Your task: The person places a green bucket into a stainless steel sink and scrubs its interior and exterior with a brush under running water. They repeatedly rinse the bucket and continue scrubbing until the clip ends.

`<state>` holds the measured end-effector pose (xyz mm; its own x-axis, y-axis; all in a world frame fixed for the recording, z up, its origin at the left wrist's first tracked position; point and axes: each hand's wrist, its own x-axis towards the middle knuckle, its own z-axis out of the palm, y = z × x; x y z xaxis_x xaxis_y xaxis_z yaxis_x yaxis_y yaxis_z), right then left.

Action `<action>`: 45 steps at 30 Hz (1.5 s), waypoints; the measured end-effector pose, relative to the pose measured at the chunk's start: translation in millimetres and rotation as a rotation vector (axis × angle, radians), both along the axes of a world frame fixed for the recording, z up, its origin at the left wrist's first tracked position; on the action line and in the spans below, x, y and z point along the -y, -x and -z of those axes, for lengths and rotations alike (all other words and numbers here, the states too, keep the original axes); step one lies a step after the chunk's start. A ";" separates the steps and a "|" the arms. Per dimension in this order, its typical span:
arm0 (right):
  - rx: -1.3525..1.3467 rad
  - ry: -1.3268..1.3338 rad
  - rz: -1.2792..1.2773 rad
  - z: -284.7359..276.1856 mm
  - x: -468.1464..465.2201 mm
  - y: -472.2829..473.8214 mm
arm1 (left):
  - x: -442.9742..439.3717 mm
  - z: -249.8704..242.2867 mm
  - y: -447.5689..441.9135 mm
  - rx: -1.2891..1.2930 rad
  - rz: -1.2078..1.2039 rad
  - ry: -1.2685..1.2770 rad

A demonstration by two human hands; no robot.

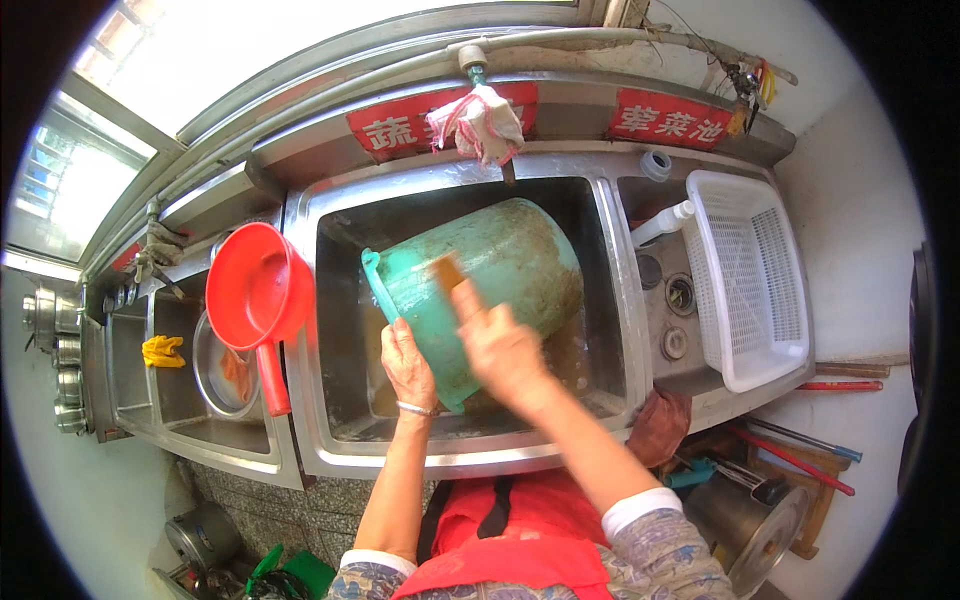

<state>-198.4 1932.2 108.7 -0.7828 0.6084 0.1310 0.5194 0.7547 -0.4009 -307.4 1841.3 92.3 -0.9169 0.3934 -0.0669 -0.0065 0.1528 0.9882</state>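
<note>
A green plastic bucket [487, 277] lies on its side in a stainless steel sink [349, 315], its rim towards the left and brown grime over its wall and base. My left hand [409, 367] grips the bucket's rim at the near left. Blurred by motion, my right hand [501, 349] holds a brown scrubbing pad [448, 271] against the upper side of the bucket. Murky brown water [574, 360] shows at the bottom of the sink. Whatever lies inside the bucket is hidden.
A red plastic dipper [259, 289] rests at the sink's left edge. Right of it stand a white plastic basket [757, 281] and a white plastic pipe [664, 223]. A cloth-wrapped tap [480, 124] overhangs the sink. A brown cloth [660, 426] hangs over the front edge.
</note>
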 end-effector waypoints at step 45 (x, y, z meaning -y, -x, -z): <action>-0.139 0.419 0.227 -2.7 -58.1 -26.4 | 28.0 -14.7 -15.8 0.086 0.007 0.111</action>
<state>-172.0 1990.2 111.4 -0.6172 0.7839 -0.0673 0.5719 0.3883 -0.7226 -291.6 1813.2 107.0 -0.9032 0.3855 -0.1889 -0.0894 0.2615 0.9611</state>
